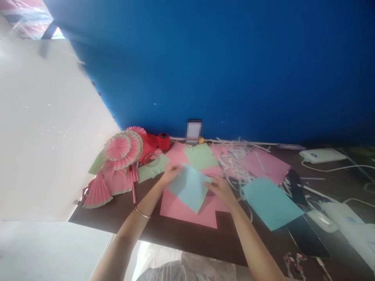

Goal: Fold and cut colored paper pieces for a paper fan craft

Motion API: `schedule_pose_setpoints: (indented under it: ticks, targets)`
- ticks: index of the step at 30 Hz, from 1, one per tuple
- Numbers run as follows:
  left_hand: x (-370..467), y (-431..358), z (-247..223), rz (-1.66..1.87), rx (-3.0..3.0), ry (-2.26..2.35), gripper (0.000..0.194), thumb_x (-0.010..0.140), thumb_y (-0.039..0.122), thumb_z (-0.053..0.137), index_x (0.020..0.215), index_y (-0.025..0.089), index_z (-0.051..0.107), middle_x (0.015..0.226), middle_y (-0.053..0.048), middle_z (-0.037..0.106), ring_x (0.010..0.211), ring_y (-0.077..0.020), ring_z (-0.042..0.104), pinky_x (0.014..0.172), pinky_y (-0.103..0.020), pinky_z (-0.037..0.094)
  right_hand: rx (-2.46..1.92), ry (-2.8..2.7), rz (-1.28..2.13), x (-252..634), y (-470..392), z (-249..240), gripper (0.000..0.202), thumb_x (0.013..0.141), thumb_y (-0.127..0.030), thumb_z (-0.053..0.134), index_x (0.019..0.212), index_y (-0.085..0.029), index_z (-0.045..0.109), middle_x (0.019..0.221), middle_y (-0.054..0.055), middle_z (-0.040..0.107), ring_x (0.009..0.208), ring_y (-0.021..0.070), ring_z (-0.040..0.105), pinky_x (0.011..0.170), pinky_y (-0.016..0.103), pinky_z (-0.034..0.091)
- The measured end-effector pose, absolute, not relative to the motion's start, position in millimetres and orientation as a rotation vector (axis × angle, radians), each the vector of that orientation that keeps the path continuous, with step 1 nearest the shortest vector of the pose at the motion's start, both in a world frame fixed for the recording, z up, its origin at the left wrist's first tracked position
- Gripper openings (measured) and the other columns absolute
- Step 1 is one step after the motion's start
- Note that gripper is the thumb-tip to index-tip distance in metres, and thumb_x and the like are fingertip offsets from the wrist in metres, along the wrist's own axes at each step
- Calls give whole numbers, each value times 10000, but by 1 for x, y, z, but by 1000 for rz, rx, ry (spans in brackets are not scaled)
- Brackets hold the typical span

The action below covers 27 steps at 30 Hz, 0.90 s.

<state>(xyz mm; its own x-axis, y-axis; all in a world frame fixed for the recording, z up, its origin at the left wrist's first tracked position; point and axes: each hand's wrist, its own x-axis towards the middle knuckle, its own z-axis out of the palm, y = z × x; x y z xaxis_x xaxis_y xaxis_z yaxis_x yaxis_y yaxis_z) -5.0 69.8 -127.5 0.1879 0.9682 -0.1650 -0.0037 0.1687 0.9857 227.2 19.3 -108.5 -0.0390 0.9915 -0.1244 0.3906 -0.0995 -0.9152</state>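
A pale blue sheet of paper [189, 189] is held up in front of me, turned so that one corner points toward me. My left hand [172, 174] grips its upper left edge, with a bangle on that wrist. At the right corner, the fingers of my right hand [218, 186] are closed on the same sheet. Under it lies a pink sheet [187, 212], partly hidden. Behind, a light green sheet [202, 157] rests on more pink paper. To the right of my right hand lies a turquoise sheet [271, 203].
Pleated pink-and-green paper fans [118, 150] are piled at the left, near a red tape roll [163, 141]. White paper strips [234, 160] lie tangled by a pink sheet [268, 166]. A dark phone [309, 236], a white mouse [322, 220] and cables occupy the right side.
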Motion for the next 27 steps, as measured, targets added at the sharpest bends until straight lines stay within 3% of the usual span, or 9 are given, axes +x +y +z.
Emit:
schedule_pose_setpoints:
  ticks: [4, 6, 8, 10, 13, 17, 22, 25, 27]
  targets:
    - [-9, 73, -140, 1090, 1184, 1222, 440, 710, 508, 602, 516, 146, 445, 503, 59, 317, 491, -63, 304, 475, -211, 235, -1589, -1529, 1009, 229, 15, -113, 395, 799, -454, 482, 1050, -169, 591, 954, 104, 676, 797, 222, 638, 703, 358, 496]
    - [-14, 75, -146, 1153, 1186, 1272, 449, 727, 501, 585, 502, 152, 416, 498, 59, 296, 496, -69, 297, 486, -217, 252, -1591, -1578, 974, 232, 7, -119, 340, 753, -447, 549, 965, -191, 621, 944, 89, 665, 833, 230, 619, 744, 371, 482]
    - [-19, 77, -152, 1197, 1192, 1315, 429, 749, 482, 569, 510, 155, 430, 498, 55, 312, 507, -79, 324, 511, -223, 296, -1583, -1701, 930, 235, -3, -126, 259, 698, -417, 619, 851, -209, 636, 901, 69, 650, 834, 232, 599, 759, 375, 469]
    - [-22, 77, -156, 1218, 1202, 1346, 357, 772, 443, 559, 578, 148, 504, 530, 40, 392, 547, -97, 398, 564, -233, 356, -1577, -1897, 843, 237, -13, -133, 180, 737, -394, 580, 763, -219, 617, 843, 50, 627, 815, 220, 583, 753, 368, 460]
    - [-22, 76, -161, 1226, 1210, 1379, 236, 785, 353, 568, 879, 139, 605, 729, -16, 566, 729, -144, 539, 709, -260, 429, -1610, -2033, 758, 242, -22, -136, 217, 822, -369, 460, 709, -227, 579, 783, 35, 612, 758, 204, 577, 703, 351, 458]
    - [-21, 71, -162, 1184, 1284, 1416, 487, 799, 265, 555, 1264, 167, 444, 1107, -97, 577, 1040, -202, 543, 885, -313, 427, -1677, -1819, 716, 261, -18, -126, 224, 793, -409, 484, 733, -222, 591, 772, 38, 642, 721, 201, 600, 682, 335, 472]
    - [-30, 61, -150, 942, 1831, 1416, 397, 846, 231, 469, 1239, 190, 500, 1383, -137, 378, 1179, -238, 473, 944, -364, 420, -1805, -1113, 647, 298, 0, -115, 344, 663, -503, 623, 786, -181, 616, 606, 25, 612, 552, 196, 606, 512, 302, 479]
    - [-40, 53, -142, 946, 2042, 1453, 363, 840, 199, 461, 1196, 184, 531, 1452, -132, 258, 1273, -257, 378, 997, -397, 384, -1715, -885, 525, 315, 10, -121, 465, 676, -537, 592, 973, -183, 545, 814, 75, 639, 634, 226, 643, 557, 348, 522]
    - [-45, 44, -137, 889, 2179, 1430, 360, 832, 197, 480, 1187, 175, 536, 1414, -142, 331, 1287, -270, 356, 1005, -426, 378, -1690, -907, 443, 320, 13, -129, 552, 730, -545, 529, 1143, -195, 423, 1047, 148, 590, 832, 275, 645, 651, 396, 539]
